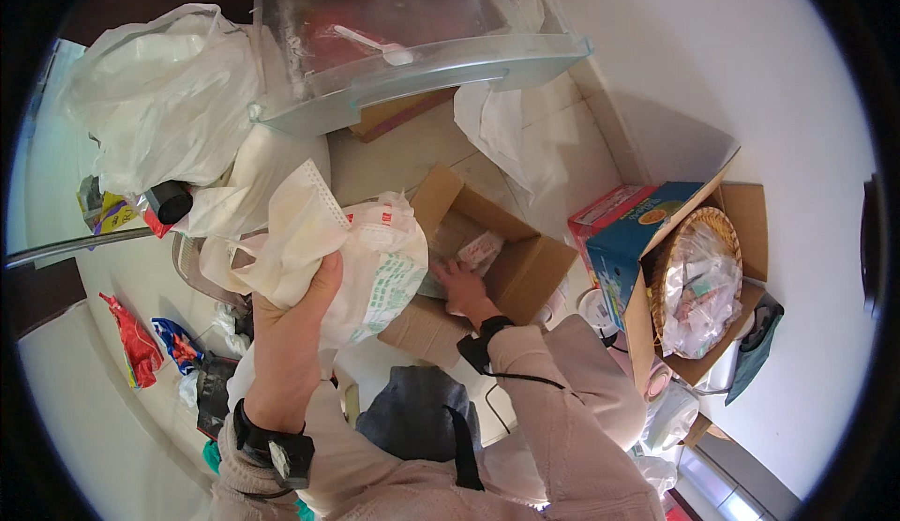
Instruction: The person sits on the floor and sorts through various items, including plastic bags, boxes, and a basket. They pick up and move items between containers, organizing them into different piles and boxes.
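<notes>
My left hand [299,324] grips a white non-woven bundle [299,239], with a stitched dotted edge like that of a disposable face mask. Against it is a white plastic package [387,275] with green and red print; whether the hand holds this too is hard to tell. My right hand [463,290] reaches into an open cardboard box [545,268] on the floor, its fingers apart. Just beyond the fingers, inside the box, lies a small clear packet [480,250] with red print.
A clear plastic drawer [422,78] holding a white plastic spoon [373,43] juts out ahead. Left of it bulges a white plastic bag [169,99]. At right, a printed carton [636,239] contains a wicker basket [661,296] of plastic packets. Red and blue packets [133,341] lie at left.
</notes>
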